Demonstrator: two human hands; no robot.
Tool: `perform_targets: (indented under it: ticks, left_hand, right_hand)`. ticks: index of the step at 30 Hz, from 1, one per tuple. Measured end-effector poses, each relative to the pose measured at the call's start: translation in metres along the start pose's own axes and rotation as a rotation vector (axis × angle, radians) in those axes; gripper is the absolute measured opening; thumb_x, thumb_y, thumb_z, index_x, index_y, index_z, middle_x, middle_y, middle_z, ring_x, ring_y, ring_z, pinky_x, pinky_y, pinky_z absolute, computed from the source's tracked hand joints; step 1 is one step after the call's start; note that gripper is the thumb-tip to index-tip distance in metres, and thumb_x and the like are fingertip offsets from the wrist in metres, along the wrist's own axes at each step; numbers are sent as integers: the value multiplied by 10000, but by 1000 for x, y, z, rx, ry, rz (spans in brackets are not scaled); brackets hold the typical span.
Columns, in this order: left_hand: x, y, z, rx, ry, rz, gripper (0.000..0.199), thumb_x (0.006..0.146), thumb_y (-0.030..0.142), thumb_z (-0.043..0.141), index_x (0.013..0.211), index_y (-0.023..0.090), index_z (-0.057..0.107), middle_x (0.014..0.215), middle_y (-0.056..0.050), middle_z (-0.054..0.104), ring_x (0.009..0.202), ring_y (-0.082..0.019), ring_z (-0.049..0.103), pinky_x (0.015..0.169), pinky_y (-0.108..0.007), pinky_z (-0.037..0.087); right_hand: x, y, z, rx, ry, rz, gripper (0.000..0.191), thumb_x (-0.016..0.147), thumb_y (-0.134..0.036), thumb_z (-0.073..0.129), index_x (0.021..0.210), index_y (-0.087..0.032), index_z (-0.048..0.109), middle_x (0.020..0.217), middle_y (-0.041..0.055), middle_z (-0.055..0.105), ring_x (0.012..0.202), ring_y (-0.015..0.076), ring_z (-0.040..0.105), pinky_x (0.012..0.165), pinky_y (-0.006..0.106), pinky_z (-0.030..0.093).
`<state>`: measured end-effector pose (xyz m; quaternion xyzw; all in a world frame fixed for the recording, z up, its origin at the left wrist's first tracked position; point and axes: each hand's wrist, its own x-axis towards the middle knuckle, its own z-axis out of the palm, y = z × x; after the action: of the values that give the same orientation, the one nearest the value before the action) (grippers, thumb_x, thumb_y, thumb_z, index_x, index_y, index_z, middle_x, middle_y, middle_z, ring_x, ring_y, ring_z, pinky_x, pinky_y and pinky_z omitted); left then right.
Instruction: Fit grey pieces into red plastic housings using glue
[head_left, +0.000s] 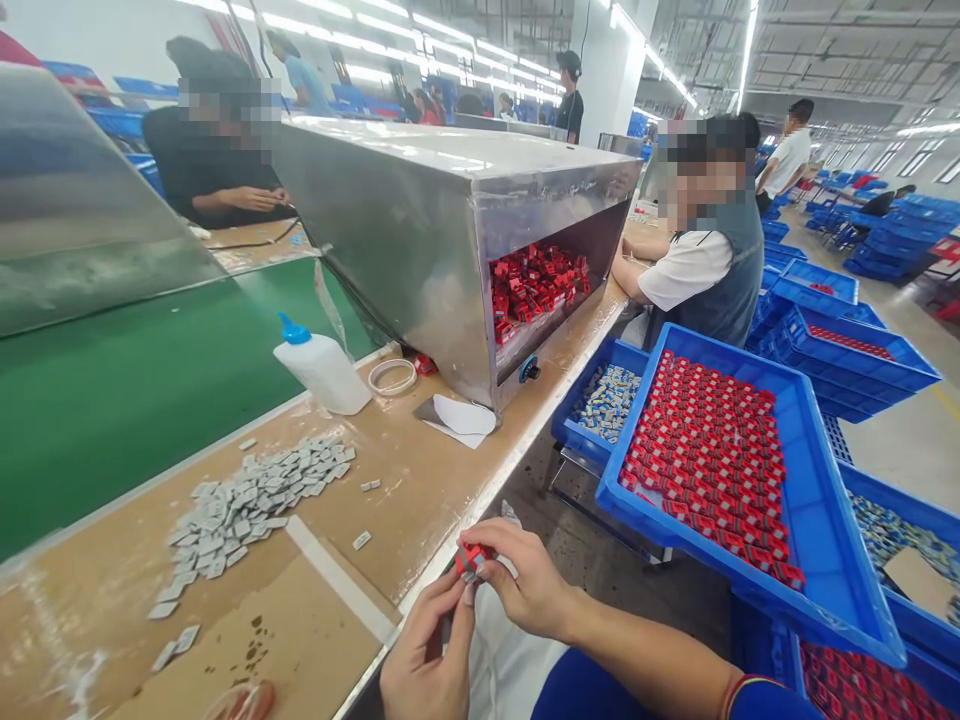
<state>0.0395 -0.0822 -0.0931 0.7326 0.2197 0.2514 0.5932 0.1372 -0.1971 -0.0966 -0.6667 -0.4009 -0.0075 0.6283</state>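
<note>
At the near edge of the desk [420, 470], left hand [424, 650] and right hand [525, 585] pinch a small red part [471, 560]; grey tags [247, 510] lie nearby.

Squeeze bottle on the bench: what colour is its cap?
The cap is blue, on a white squeeze bottle; it shows best in the head view.

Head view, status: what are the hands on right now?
Left hand and right hand both pinching a small red part. Blue tray of red parts to the right, not touching. Grey pieces on the bench to the left.
</note>
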Motion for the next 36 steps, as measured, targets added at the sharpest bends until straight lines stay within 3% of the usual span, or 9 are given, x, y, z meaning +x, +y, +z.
perform_targets:
  ticks: [7, 11, 17, 23, 30, 36]
  left_hand:
    - [6, -16, 8, -37, 40, 104, 252, 813, 468, 800, 764, 222, 803, 926, -80, 817, 860, -230, 793, 818, -279, 660]
    - [0, -17, 6, -50, 34, 29, 282, 788, 501, 821, 761, 220, 802, 944, -84, 813, 890, -234, 786, 844, -281, 652]
    - [-1, -15, 7, -111, 20, -111, 401, 739, 585, 843, 908, 222, 833, 1040, -94, 817, 994, -255, 780, 934, -318, 639]
    - [2, -19, 3, -155, 64, -148, 458, 661, 620, 894, 858, 216, 804, 1043, -72, 807, 994, -210, 765, 889, -216, 611]
    - [-8, -2, -4, -230, 79, -139, 476, 646, 621, 913, 853, 212, 785, 936, -46, 800, 911, -187, 758, 860, -218, 622]
    - [-22, 20, -1, -205, 9, -119, 465, 697, 614, 883, 893, 203, 789, 1032, -83, 817, 1018, -230, 757, 941, -274, 618]
  right_hand:
    - [0, 5, 2, -6, 49, 7, 356, 1089, -398, 499, 1334, -200, 665, 1113, 116, 752, 1010, 180, 711, 905, 279, 592]
    - [-3, 5, 1, -7, 35, 2, 340, 1086, -386, 508, 1328, -202, 659, 1101, 111, 746, 1000, 178, 699, 897, 283, 588]
    - [-3, 3, -1, -35, 14, 0, 339, 1087, -330, 498, 1361, -186, 634, 1164, 124, 725, 1059, 173, 678, 947, 286, 572]
    - [0, -8, 2, -27, 26, -16, 336, 1080, -322, 519, 1367, -193, 636, 1154, 119, 726, 1064, 173, 682, 953, 281, 576]
    - [-4, -17, 6, 33, 35, -36, 355, 1067, -352, 556, 1362, -191, 671, 1209, 135, 715, 1124, 178, 688, 943, 275, 595]
    - [-12, -35, -7, -33, -7, -61, 370, 1092, -371, 503, 1379, -197, 660, 1208, 119, 722, 1109, 173, 691, 985, 301, 588]
